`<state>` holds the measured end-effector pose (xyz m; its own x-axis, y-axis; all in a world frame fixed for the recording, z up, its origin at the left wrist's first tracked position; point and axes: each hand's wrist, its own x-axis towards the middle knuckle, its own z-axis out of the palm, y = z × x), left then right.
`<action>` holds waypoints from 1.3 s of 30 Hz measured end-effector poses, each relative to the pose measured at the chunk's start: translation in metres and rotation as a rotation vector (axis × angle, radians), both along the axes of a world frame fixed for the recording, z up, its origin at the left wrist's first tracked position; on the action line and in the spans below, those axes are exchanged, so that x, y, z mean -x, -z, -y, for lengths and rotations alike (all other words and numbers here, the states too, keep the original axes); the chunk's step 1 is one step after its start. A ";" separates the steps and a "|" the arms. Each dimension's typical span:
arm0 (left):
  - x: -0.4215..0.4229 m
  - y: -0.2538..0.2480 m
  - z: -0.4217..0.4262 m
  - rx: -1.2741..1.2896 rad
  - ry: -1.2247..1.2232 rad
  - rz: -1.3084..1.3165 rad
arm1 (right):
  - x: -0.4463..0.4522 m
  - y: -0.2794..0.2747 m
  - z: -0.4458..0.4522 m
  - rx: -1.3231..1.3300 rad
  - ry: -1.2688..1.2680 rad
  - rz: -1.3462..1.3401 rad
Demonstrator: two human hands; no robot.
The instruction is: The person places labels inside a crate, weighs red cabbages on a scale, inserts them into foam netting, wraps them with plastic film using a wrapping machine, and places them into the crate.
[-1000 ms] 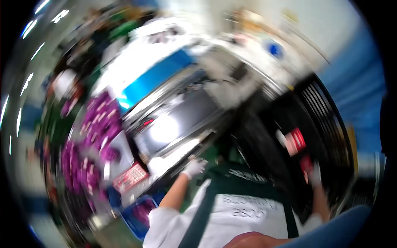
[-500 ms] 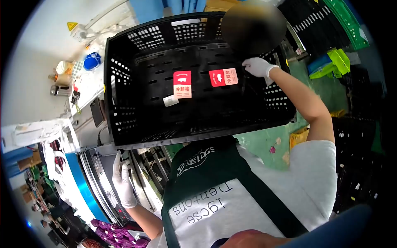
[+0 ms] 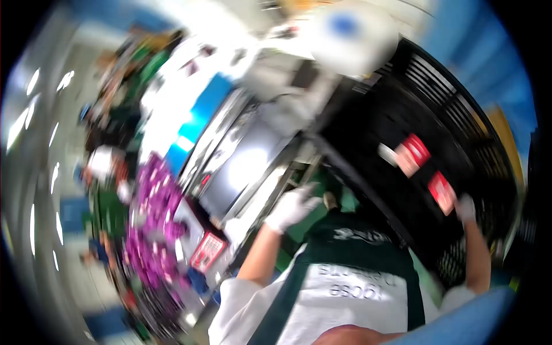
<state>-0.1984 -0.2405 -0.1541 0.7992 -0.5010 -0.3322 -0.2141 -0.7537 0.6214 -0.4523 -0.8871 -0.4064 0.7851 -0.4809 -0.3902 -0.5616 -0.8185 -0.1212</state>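
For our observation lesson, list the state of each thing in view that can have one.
Left hand: gloved, fingers spread, apparently empty.
Right hand: gloved, beside the lower card; blurred, grip unclear.
Black crate: open-topped, tilted in view.
Red-and-pink cards: in the crate, apart.
Purple goods: heaped.
Ceiling lights: lit.
Apron: worn.

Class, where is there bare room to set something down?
Blur allowing, the black crate looks bare between its slotted wall and the printed cards. It is crowded at those cards, with a white slip and the right hand close by, and over the purple pile.
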 end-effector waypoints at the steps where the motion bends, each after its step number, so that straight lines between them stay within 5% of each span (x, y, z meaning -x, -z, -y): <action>1: 0.006 0.008 -0.004 0.093 0.033 0.069 | -0.036 -0.060 -0.036 0.074 0.054 -0.223; 3: 0.020 0.002 -0.005 0.062 -0.065 -0.175 | -0.043 -0.041 -0.014 0.022 -0.017 -0.288; 5: 0.040 0.027 -0.019 0.073 -0.071 -0.167 | -0.084 -0.055 -0.009 0.059 -0.475 -0.193; 7: 0.056 0.024 -0.038 0.037 -0.186 -0.239 | -0.165 -0.166 -0.094 -0.487 0.155 0.048; 11: 0.088 -0.024 -0.093 -0.112 -0.775 -0.067 | -0.281 -0.193 -0.123 -0.602 -0.158 0.560; 12: 0.096 -0.014 -0.128 -0.339 -0.788 0.360 | -0.306 -0.201 -0.131 -0.664 -0.202 0.618; 14: 0.116 -0.026 -0.181 -0.441 -1.042 0.567 | -0.334 -0.239 -0.155 -0.711 -0.308 0.697; 15: 0.132 -0.034 -0.228 -0.270 -1.304 0.339 | -0.331 -0.277 -0.194 -0.676 -0.385 0.730; 19: 0.187 -0.022 -0.385 -0.319 -1.672 0.389 | -0.340 -0.335 -0.297 -0.768 -0.507 0.697; 24: 0.232 0.002 -0.478 -0.225 -1.686 0.388 | -0.294 -0.347 -0.503 -0.839 -0.701 0.388; 31: 0.223 0.031 -0.567 -0.189 -1.624 0.638 | -0.204 -0.242 -0.688 -0.903 -1.118 -0.268; 33: 0.216 0.039 -0.606 -0.520 -1.316 0.786 | -0.192 -0.219 -0.702 -0.980 -1.099 -0.241; 35: 0.206 0.052 -0.625 -0.548 -1.229 0.752 | -0.187 -0.223 -0.717 -1.016 -0.805 -0.246; 37: 0.200 0.060 -0.643 -0.376 -1.271 0.422 | -0.198 -0.232 -0.732 -0.926 -0.723 -0.200; 39: 0.192 0.062 -0.646 -0.198 -1.516 0.681 | -0.216 -0.236 -0.735 -0.828 -0.890 -0.067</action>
